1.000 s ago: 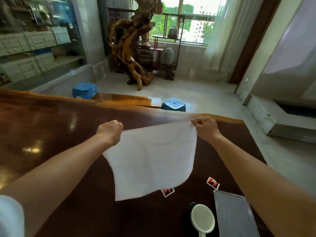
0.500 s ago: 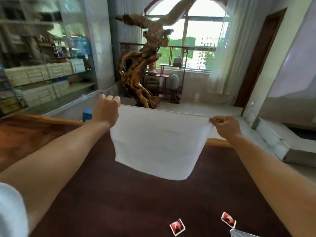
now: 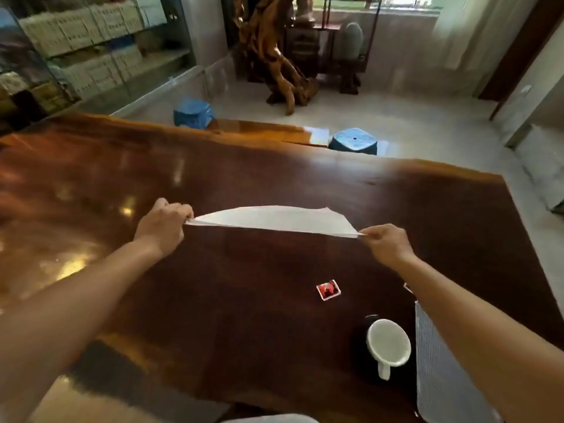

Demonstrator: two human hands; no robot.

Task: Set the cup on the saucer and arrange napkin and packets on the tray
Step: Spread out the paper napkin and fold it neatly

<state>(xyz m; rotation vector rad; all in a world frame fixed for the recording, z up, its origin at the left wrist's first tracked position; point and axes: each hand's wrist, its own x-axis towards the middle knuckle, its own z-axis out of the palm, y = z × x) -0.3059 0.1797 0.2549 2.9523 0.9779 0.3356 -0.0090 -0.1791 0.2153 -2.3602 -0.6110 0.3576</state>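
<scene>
Head view: my left hand (image 3: 163,222) and right hand (image 3: 385,243) each pinch a corner of the napkin (image 3: 274,219), stretched flat above the table (image 3: 91,178), likely to smooth it for the tray (image 3: 433,361) near right. Cup (image 3: 388,341) looks empty, on a dark saucer; one packet (image 3: 328,290) lies beyond it.

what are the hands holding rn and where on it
The white napkin, stretched above the table: left hand pinches one corner, right hand the opposite end.
</scene>
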